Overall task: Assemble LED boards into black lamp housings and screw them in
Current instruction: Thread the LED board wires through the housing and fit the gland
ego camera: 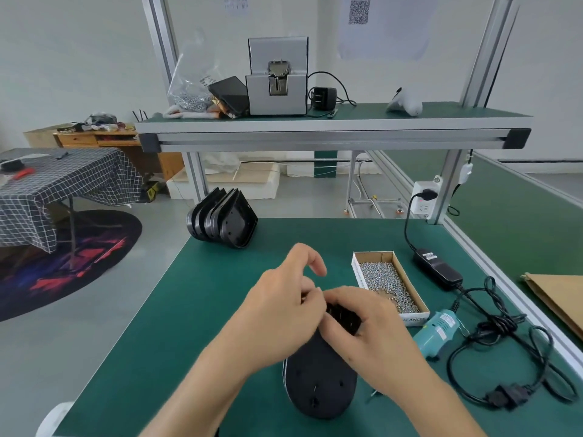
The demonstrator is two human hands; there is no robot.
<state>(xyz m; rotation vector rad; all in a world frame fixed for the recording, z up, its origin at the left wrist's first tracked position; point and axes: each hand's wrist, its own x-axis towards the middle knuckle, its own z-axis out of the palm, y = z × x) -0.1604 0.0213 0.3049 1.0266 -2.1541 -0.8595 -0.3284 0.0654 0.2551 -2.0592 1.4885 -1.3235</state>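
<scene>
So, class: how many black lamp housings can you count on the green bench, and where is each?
About 5: one housing in hand near the front edge, held by both hands, plus a leaning stack of roughly four at the back left corner. The stack overlaps, so more may be hidden.

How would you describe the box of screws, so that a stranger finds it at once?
Start at the green workbench. Right of the two hands lies an open cardboard box, long and shallow. It alone is filled with small silver screws, between the black power adapter and the turquoise electric screwdriver.
</scene>
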